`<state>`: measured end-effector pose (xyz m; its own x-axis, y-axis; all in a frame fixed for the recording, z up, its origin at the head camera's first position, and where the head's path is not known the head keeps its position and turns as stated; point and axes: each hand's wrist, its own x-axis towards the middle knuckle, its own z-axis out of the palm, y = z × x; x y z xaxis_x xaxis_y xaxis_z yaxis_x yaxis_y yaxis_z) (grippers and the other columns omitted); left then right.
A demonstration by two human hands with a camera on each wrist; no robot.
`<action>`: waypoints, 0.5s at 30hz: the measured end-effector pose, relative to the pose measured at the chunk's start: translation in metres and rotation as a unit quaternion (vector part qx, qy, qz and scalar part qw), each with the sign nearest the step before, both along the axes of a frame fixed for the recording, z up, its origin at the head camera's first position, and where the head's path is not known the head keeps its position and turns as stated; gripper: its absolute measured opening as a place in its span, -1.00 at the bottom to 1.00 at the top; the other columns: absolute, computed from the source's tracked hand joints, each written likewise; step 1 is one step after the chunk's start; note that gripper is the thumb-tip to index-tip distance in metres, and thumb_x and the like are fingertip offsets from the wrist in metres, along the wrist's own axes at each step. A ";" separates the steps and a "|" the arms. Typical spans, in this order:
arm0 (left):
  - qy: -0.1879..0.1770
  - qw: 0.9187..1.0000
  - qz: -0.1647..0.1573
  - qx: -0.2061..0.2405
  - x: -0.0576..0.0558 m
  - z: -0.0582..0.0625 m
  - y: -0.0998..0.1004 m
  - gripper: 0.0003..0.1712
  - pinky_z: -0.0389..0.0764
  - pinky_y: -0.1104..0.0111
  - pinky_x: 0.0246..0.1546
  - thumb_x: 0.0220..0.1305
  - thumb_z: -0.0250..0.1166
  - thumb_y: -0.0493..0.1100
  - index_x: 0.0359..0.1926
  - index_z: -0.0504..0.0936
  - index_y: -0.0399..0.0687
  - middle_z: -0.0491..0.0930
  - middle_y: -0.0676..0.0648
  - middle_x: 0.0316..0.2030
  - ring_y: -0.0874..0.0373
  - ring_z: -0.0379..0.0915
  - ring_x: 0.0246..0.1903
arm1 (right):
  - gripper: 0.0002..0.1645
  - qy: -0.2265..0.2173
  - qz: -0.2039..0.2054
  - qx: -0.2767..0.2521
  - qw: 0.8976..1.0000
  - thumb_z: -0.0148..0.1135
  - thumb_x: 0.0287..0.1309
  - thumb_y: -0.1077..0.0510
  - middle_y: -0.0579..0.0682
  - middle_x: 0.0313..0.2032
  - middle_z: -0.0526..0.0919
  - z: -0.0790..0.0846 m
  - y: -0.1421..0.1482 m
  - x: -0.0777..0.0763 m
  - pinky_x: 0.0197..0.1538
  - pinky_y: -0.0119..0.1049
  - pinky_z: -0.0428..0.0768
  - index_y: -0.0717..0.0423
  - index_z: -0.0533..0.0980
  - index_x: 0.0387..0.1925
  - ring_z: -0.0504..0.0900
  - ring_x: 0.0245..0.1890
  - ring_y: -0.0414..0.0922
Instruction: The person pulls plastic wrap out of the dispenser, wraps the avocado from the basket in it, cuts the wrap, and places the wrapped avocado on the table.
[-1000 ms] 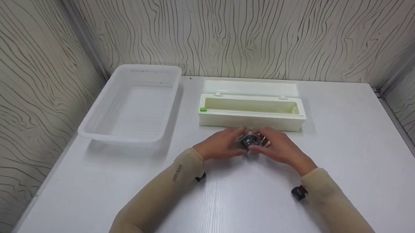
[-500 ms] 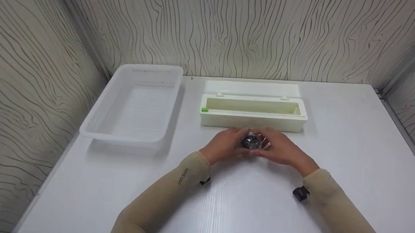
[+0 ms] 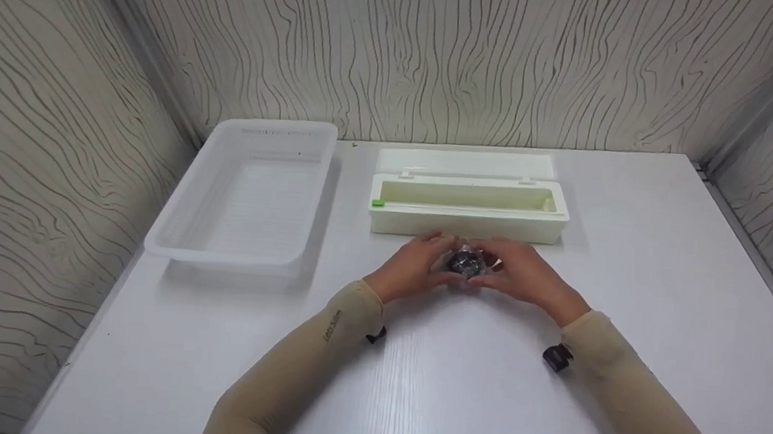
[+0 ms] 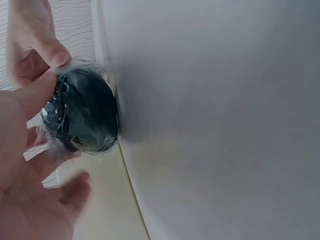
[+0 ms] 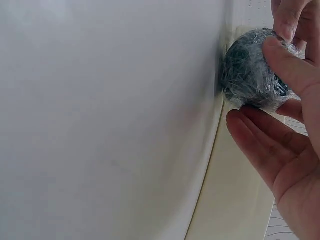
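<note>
A dark round object [image 3: 466,263] wrapped in clear plastic film sits between my two hands at mid-table. My left hand [image 3: 408,269] holds its left side, and my right hand [image 3: 527,273] holds its right side, thumbs on the near side. In the left wrist view the dark object [image 4: 90,110] shows a smooth face under the film, with bunched film on the side toward the fingers. In the right wrist view the wrapped object [image 5: 250,70] looks crinkled, with my right thumb pressing it from above. Whether it is a ball or a bowl, I cannot tell.
Just behind the hands stands a long white film dispenser box [image 3: 467,227], its lid [image 3: 468,161] laid back. A green slide cutter [image 3: 378,203] sits at the left of its rail. Left of it is a translucent white basket [image 3: 229,258]. Wood-patterned walls [image 3: 429,53] enclose the table.
The left hand shifted slightly right toward the right hand, then drew back a little. Its fingers have changed place on the wrapped object, while the right hand has hardly moved.
</note>
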<state>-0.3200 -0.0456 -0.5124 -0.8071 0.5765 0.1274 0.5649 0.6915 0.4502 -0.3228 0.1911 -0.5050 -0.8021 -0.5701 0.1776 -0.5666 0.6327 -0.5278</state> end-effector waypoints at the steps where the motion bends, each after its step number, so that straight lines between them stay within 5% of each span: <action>1: -0.007 1.000 0.002 0.005 0.000 0.001 -0.001 -0.35 0.47 0.18 0.41 0.35 0.39 0.16 0.36 0.45 0.11 0.59 0.00 0.29 0.02 0.47 0.34 | -0.26 -0.002 0.002 -0.005 1.000 0.63 0.04 0.06 0.03 -0.07 0.68 0.000 0.000 0.000 -0.02 -0.07 0.74 0.05 0.59 0.28 0.68 -0.09 -0.03; 10: -0.028 0.999 -0.001 0.035 0.003 0.001 -0.002 -0.38 0.61 0.22 0.22 0.33 0.43 0.10 0.31 0.46 0.08 0.66 0.00 0.16 0.05 0.62 0.16 | -0.26 -0.035 0.026 -0.035 0.998 0.59 0.08 0.20 0.17 0.11 0.60 0.001 0.002 -0.002 0.03 -0.14 0.76 0.22 0.54 0.30 0.73 0.00 0.10; 15: -0.021 0.998 -0.009 0.051 0.003 0.000 -0.009 -0.39 0.54 0.22 0.32 0.35 0.41 0.12 0.33 0.50 0.11 0.63 0.02 0.25 0.07 0.55 0.26 | -0.25 -0.061 0.032 -0.054 0.996 0.55 0.13 0.23 0.17 0.18 0.61 0.001 0.006 0.000 0.17 -0.03 0.71 0.17 0.48 0.35 0.70 0.11 0.16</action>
